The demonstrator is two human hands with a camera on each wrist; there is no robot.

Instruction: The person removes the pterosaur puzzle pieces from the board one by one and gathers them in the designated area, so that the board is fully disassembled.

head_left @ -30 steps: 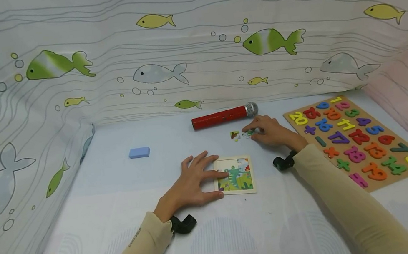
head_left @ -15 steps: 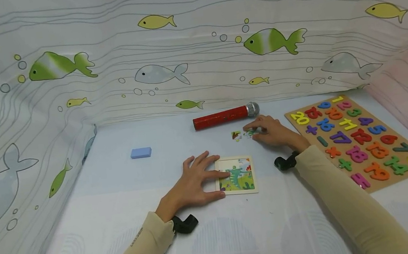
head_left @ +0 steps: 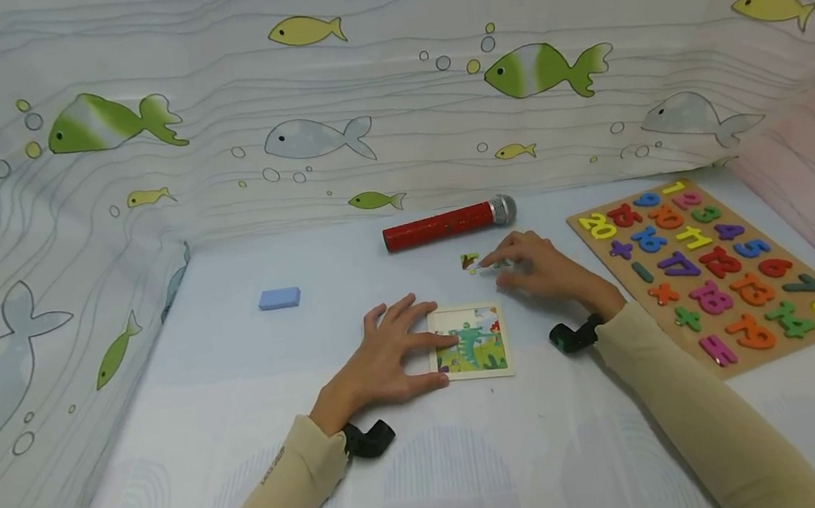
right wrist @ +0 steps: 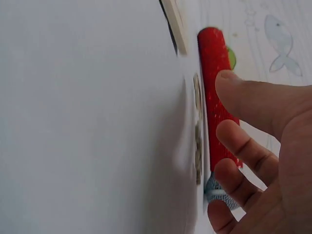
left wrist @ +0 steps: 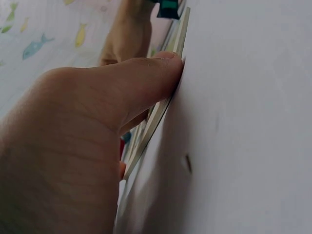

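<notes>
My left hand (head_left: pixel 382 357) spreads over the left side of a small square jigsaw puzzle board (head_left: pixel 498 361) with a green crocodile-like picture. Its thumb and a finger hold opposite edges of the frame, while another fingertip touches the picture. A blank patch shows at the picture's upper left. Beyond the board, my right hand (head_left: pixel 541 268) hovers with loosely bent fingers over loose puzzle pieces. One puzzle piece (head_left: pixel 470 261) lies left of its fingertips; another is partly hidden below them. In the right wrist view the flat pieces (right wrist: pixel 198 146) lie apart from the fingers.
A red microphone (head_left: pixel 442 226) with a silver head lies behind the pieces. At the left sits a blue block (head_left: pixel 279 299). A wooden number board (head_left: pixel 628 308) with colourful numerals lies by the right forearm. Fish-printed cloth (head_left: pixel 216 167) rises behind the table.
The right hand's fingers have shifted slightly over the pieces, covering more of the right one. My left hand stays on the board. The whole head view has tilted a little.
</notes>
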